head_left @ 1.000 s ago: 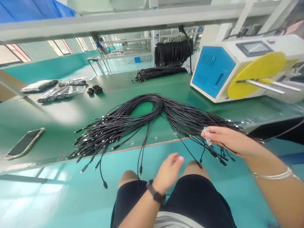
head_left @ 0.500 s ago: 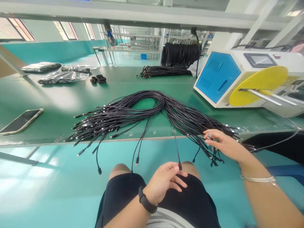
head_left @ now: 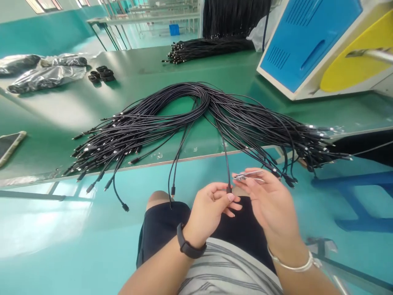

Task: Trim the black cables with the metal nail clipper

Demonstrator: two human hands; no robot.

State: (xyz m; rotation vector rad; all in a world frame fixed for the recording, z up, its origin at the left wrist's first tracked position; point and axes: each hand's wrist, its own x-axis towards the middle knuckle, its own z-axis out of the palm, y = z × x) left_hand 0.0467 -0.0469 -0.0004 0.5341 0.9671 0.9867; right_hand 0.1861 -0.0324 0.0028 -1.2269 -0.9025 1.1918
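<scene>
My left hand (head_left: 208,205) pinches the plug end of a black cable (head_left: 227,166) between thumb and fingers, over my lap. That cable runs up to a large looped bundle of black cables (head_left: 184,119) on the green table. Close on its right, my right hand (head_left: 270,196) is closed around a small silvery metal tool (head_left: 241,177) with two thin arms; its exact kind is unclear. The tool's tip points left, near the plug and apart from it. Several cable ends hang over the table's front edge.
At the right stands a blue and white machine (head_left: 294,45) with a yellow disc (head_left: 356,57). Behind the bundle lie more black cables (head_left: 208,48). Plastic bags (head_left: 49,78), small black coils (head_left: 101,74) and a phone (head_left: 10,145) are on the left. A blue stool (head_left: 362,200) stands lower right.
My right hand has come left and down from the right part of the bundle to beside my left hand, carrying the metal tool. My left hand still holds the plug. The view has tilted down.
</scene>
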